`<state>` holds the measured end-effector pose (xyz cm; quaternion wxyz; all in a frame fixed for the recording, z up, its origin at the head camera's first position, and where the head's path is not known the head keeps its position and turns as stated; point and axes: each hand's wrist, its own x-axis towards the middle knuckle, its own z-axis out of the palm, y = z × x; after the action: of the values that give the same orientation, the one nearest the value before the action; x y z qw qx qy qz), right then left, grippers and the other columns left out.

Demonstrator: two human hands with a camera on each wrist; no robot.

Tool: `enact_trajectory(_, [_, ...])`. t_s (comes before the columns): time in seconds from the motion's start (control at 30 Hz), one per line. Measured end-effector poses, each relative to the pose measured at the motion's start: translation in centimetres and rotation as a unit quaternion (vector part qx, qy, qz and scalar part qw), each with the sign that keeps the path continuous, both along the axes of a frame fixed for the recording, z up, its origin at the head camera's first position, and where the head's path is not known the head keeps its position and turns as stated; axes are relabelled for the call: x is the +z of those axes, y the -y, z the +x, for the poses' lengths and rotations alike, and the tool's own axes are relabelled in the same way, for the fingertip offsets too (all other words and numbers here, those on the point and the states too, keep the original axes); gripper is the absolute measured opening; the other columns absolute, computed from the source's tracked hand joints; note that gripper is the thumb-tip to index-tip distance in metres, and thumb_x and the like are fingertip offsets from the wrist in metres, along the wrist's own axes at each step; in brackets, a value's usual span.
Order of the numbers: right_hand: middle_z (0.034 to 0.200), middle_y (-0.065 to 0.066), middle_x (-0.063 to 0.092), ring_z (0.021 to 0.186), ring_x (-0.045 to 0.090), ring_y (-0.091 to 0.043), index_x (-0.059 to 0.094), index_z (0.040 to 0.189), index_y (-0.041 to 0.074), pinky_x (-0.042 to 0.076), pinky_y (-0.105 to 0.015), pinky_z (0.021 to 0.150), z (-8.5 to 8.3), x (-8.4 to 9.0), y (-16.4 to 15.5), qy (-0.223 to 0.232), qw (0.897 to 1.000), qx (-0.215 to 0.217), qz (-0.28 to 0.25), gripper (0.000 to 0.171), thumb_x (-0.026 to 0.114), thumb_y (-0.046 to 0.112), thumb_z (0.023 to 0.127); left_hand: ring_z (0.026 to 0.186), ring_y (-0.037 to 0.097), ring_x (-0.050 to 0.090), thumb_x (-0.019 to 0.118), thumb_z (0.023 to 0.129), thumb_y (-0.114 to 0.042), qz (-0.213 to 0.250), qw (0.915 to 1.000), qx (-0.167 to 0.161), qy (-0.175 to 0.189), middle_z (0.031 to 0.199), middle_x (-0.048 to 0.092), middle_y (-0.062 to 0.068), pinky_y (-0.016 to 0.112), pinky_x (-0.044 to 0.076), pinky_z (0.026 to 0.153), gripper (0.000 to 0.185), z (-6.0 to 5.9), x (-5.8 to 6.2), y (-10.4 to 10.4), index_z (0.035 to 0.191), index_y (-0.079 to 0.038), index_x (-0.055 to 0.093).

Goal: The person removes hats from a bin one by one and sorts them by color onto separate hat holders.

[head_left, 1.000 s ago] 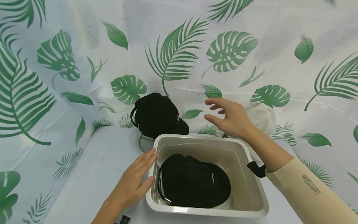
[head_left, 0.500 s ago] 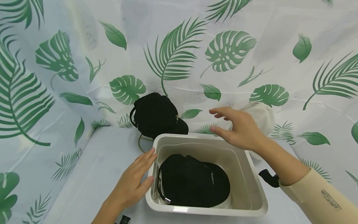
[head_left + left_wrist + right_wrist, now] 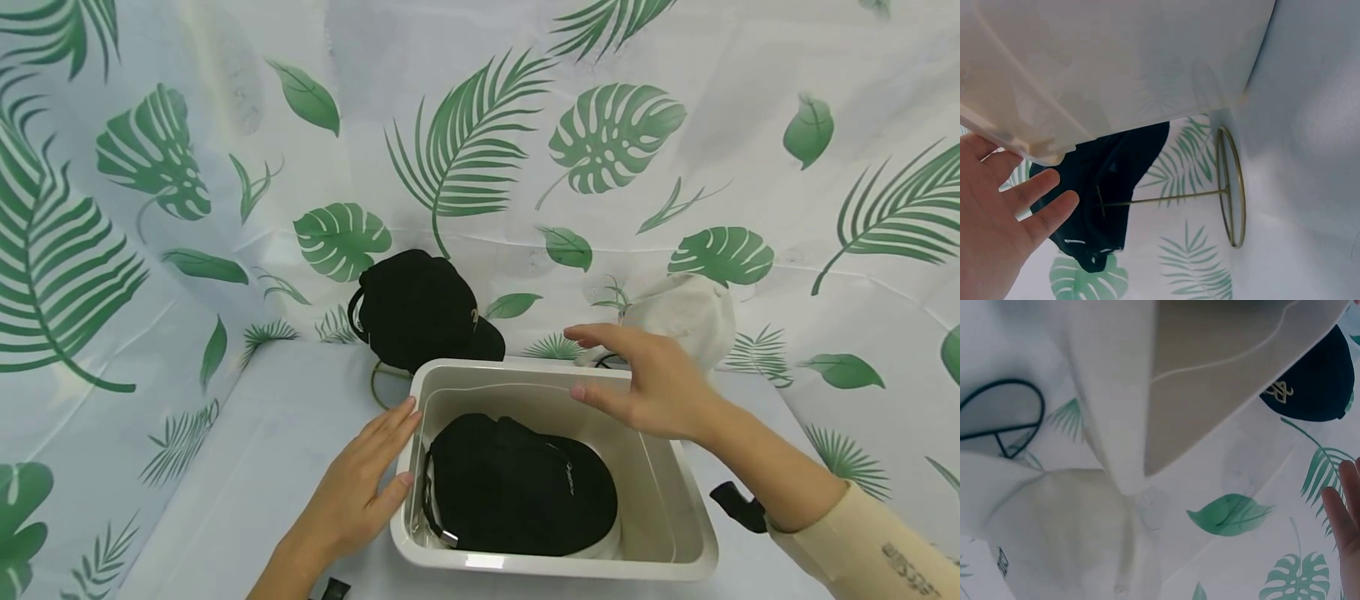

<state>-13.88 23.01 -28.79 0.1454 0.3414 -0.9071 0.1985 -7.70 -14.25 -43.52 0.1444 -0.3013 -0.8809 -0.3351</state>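
Note:
A beige plastic bin [image 3: 570, 570] stands on the table. Inside it lies a black cap [image 3: 517, 492] with small light lettering, and part of something whitish [image 3: 606, 543] shows beneath. My left hand [image 3: 356, 487] rests its extended fingers against the bin's left rim; the left wrist view shows them spread there. Over the far right corner of the bin hovers my right hand [image 3: 648, 383], thumb and fingers apart, holding nothing. Closest behind it is a white cap [image 3: 686, 312], partly covered by the hand. Another black cap [image 3: 420, 308] sits behind the bin's far left corner.
Under the black cap at the back is a brass-coloured wire stand [image 3: 1233, 187] with a round base. A black wire stand [image 3: 1038, 419] is near the white cap. Behind everything hangs a leaf-patterned cloth [image 3: 480, 150]. White table surface [image 3: 247, 467] extends left of the bin.
My right hand has moved down and slightly right, from in front of the backdrop to over the bin's far right corner. The left hand, bin and caps have stayed put.

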Motion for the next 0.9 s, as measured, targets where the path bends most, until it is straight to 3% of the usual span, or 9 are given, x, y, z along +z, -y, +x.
enact_trajectory(0.33, [0.136, 0.001, 0.069, 0.119, 0.068, -0.023, 0.065, 0.140, 0.013, 0.055, -0.050, 0.097, 0.8, -2.3, -0.5, 0.020, 1.000, 0.021, -0.001, 0.069, 0.090, 0.029, 0.078, 0.153, 0.027, 0.036, 0.058, 0.098, -0.019, 0.001, 1.0000, 0.000, 0.005, 0.170, 0.033, 0.003, 0.045, 0.034, 0.122, 0.065, 0.0, -0.1, 0.0, 0.161, -0.010, 0.042])
enact_trajectory(0.77, [0.137, 0.005, 0.069, 0.115, 0.068, -0.016, 0.063, 0.143, 0.016, 0.055, -0.046, 0.094, 1.6, -5.7, -1.1, 0.055, 0.997, 0.041, -0.022, 0.075, 0.092, 0.034, 0.076, 0.153, 0.027, 0.036, 0.058, 0.098, -0.018, 0.007, 1.0000, -0.003, 0.003, 0.170, 0.033, 0.003, 0.043, 0.033, 0.123, 0.064, 0.0, -0.1, 0.0, 0.160, -0.009, 0.043])
enact_trajectory(0.9, [0.134, 0.004, 0.070, 0.112, 0.069, -0.016, 0.064, 0.142, 0.016, 0.057, -0.045, 0.092, 1.6, -6.4, -1.2, 0.041, 0.997, 0.062, -0.028, 0.076, 0.093, 0.035, 0.075, 0.153, 0.027, 0.036, 0.058, 0.098, -0.018, 0.007, 1.0000, -0.004, 0.003, 0.170, 0.033, 0.003, 0.042, 0.032, 0.123, 0.064, -0.1, -0.1, 0.0, 0.160, -0.009, 0.043])
